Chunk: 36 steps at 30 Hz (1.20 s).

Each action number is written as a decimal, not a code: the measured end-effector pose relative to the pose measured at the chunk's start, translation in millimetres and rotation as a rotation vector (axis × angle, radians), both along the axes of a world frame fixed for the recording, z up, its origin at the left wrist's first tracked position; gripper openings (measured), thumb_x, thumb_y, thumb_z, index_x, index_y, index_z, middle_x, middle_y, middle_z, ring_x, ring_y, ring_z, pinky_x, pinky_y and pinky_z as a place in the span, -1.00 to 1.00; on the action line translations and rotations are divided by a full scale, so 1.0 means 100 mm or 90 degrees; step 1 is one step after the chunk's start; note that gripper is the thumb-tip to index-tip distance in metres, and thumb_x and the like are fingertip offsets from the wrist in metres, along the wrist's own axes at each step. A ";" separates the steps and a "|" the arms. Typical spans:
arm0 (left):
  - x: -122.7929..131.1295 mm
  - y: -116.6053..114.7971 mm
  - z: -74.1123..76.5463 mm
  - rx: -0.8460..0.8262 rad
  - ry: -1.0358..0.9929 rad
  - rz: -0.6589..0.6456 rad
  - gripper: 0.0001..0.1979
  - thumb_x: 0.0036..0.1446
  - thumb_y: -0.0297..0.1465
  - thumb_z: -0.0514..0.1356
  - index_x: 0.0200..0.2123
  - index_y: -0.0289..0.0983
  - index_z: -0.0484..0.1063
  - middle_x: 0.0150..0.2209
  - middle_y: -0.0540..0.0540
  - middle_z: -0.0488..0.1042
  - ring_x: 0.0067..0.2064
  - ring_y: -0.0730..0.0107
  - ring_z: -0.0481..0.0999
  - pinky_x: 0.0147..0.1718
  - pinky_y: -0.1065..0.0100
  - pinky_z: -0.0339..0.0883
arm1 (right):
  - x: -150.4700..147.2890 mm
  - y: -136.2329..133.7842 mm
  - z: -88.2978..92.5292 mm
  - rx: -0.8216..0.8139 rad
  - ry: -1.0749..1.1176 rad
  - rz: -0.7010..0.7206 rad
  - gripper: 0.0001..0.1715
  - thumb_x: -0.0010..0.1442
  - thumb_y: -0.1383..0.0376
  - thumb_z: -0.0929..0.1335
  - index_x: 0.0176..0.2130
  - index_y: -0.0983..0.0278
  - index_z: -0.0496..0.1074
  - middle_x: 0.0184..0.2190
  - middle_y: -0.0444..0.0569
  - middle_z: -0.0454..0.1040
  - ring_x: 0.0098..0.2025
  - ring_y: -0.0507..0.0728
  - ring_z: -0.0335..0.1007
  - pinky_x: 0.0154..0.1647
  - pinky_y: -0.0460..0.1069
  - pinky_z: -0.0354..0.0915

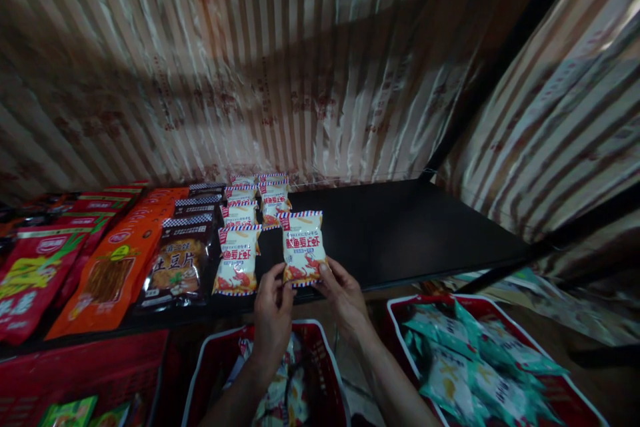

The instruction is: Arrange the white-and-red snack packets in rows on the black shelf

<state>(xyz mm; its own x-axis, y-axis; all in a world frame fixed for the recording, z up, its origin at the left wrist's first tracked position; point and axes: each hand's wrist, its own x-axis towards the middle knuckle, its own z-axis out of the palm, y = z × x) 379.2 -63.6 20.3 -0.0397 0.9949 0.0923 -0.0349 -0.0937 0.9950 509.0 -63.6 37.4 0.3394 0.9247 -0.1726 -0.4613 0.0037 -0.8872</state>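
Observation:
Between my two hands is a white snack bag [303,247] with a striped top edge and red and orange print. My left hand [274,303] grips its lower left corner, and my right hand [344,293] pinches its lower right side, thumb on the front. The bag is held upright over the front part of a black shelf [370,233]. Just left of it, matching snack bags [237,260] stand in a row running back, with part of a second row [274,200] behind the held bag.
Dark brown chip bags [177,260], orange packets [113,273] and red packets [37,273] line the shelf's left side. Below sit a red basket [327,353] of similar white bags and another basket [395,320] of teal bags. Striped sheeting [300,80] hangs behind; a dark post [480,100] rises at right.

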 end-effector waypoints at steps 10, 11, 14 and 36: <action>-0.03 -0.09 -0.01 0.103 0.230 0.023 -0.53 0.15 -0.48 -0.01 0.15 -0.20 0.18 0.18 -0.22 0.19 0.17 0.19 0.25 0.03 0.13 0.31 | 0.03 -0.02 -0.11 0.016 -0.041 -0.002 -0.48 -0.07 0.09 0.49 -0.11 0.22 0.46 -0.21 -0.02 0.56 -0.23 0.18 0.48 -0.28 0.07 0.45; -0.03 -0.10 -0.01 0.118 0.242 0.021 -0.52 0.16 -0.48 -0.02 0.17 -0.20 0.15 0.19 -0.22 0.17 0.19 0.19 0.22 0.04 0.12 0.30 | 0.03 -0.02 -0.13 0.020 -0.045 0.001 -0.48 -0.05 0.10 0.48 -0.09 0.20 0.44 -0.21 -0.03 0.56 -0.22 0.17 0.48 -0.27 0.06 0.45; -0.04 -0.12 0.00 0.164 0.266 -0.001 -0.50 0.18 -0.49 -0.04 0.20 -0.18 0.10 0.21 -0.22 0.14 0.22 0.20 0.18 0.08 0.10 0.26 | 0.03 -0.02 -0.17 0.019 -0.060 0.002 -0.49 -0.02 0.11 0.46 -0.07 0.19 0.40 -0.24 -0.04 0.56 -0.23 0.17 0.48 -0.27 0.06 0.44; 0.01 0.01 0.02 0.215 0.313 0.041 -0.34 0.13 -0.57 -0.04 0.29 -0.17 -0.09 0.35 -0.12 -0.15 0.34 0.20 -0.13 0.25 0.06 -0.04 | -0.13 0.30 -0.07 0.051 -0.117 0.012 -0.43 -0.10 0.12 0.48 -0.08 0.19 0.40 -0.19 -0.05 0.54 -0.15 0.19 0.45 -0.15 0.11 0.39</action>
